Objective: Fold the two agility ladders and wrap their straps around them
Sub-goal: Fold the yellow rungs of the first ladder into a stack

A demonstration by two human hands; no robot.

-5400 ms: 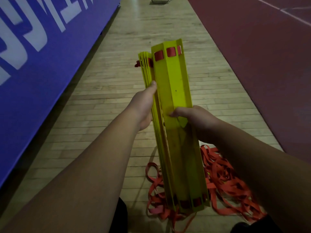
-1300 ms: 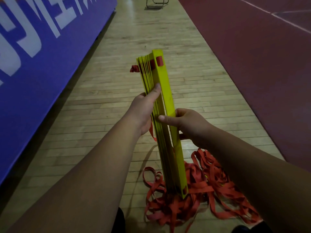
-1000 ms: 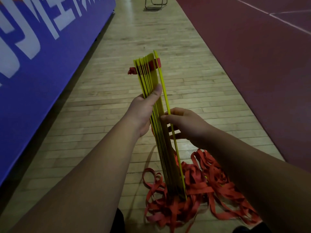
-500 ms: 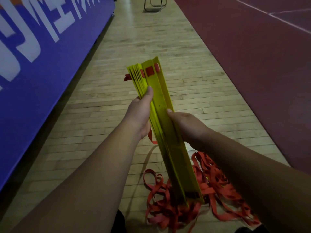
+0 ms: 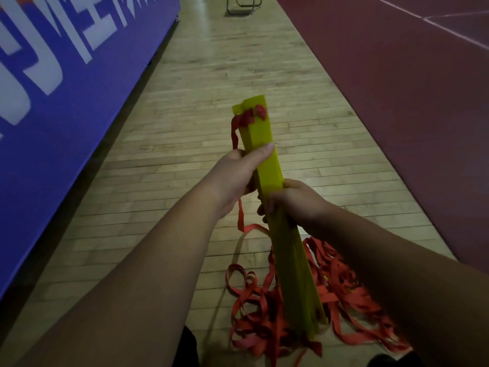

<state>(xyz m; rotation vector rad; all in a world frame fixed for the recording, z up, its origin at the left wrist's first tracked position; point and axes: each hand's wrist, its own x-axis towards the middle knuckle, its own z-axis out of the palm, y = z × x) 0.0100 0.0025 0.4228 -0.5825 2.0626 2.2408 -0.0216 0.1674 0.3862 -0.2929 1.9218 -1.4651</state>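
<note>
While the left hand [image 5: 236, 176] grips the upper half of the yellow rung stack [image 5: 267, 165], the right hand [image 5: 293, 205] clenches it just below; red straps [image 5: 267, 321] pool beneath the stack.

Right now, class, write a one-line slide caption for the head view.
Left hand and right hand grip the folded yellow ladder rungs above loose red straps on the wooden floor.

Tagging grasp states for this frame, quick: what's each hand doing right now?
Left hand: grips the folded yellow ladder stack, thumb across its face.
Right hand: grips the same stack, lower down.
</note>
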